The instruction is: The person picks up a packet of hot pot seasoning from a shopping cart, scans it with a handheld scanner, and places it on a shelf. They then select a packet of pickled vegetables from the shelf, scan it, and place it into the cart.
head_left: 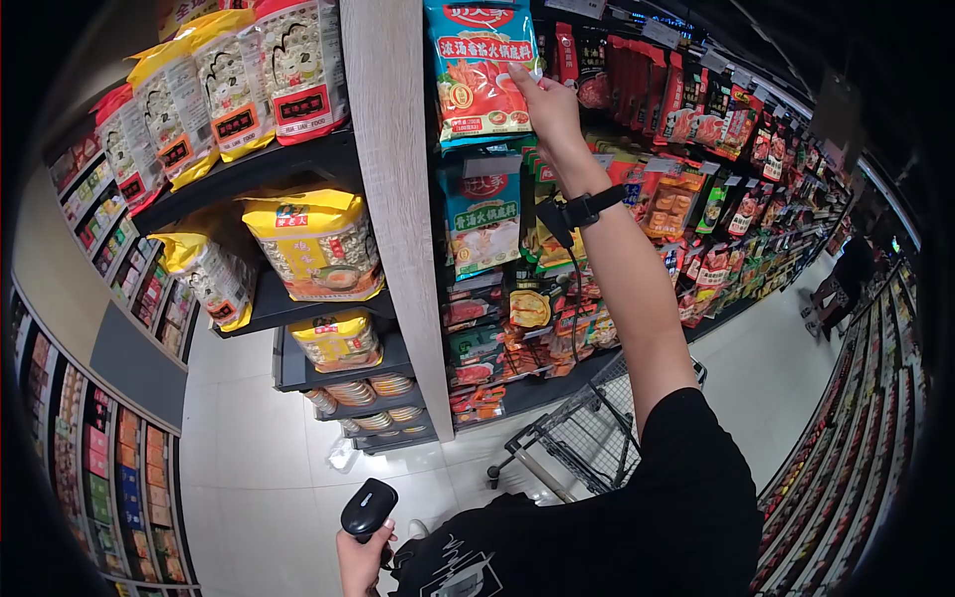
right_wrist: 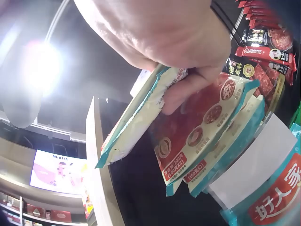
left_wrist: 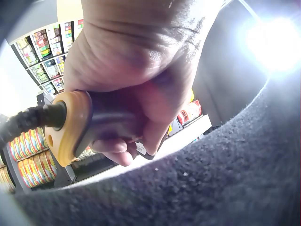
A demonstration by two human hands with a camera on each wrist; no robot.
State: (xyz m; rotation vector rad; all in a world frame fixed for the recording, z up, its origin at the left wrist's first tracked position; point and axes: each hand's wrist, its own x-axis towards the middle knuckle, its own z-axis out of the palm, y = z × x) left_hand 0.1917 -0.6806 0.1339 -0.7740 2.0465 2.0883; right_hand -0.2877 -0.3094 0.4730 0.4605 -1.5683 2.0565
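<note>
At the upper middle of the head view, my right hand (head_left: 553, 111) pinches the right edge of a red and teal packet of hotpot soup base (head_left: 479, 90). In the right wrist view this packet (right_wrist: 133, 120) tilts away from similar red packets (right_wrist: 207, 127) hanging behind it, with a finger between them. Low in the head view, my left hand (head_left: 359, 563) grips a black handheld barcode scanner (head_left: 369, 505). The left wrist view shows its yellow-trimmed handle end (left_wrist: 75, 125) and a coiled cord (left_wrist: 23, 123).
A green soup-base packet (head_left: 483, 224) hangs below the red one. Left of the wooden post (head_left: 393, 179) are shelves of bagged noodles (head_left: 313, 244). A wire shopping cart (head_left: 587, 428) stands below my right arm. Another person (head_left: 848, 279) is farther down the aisle.
</note>
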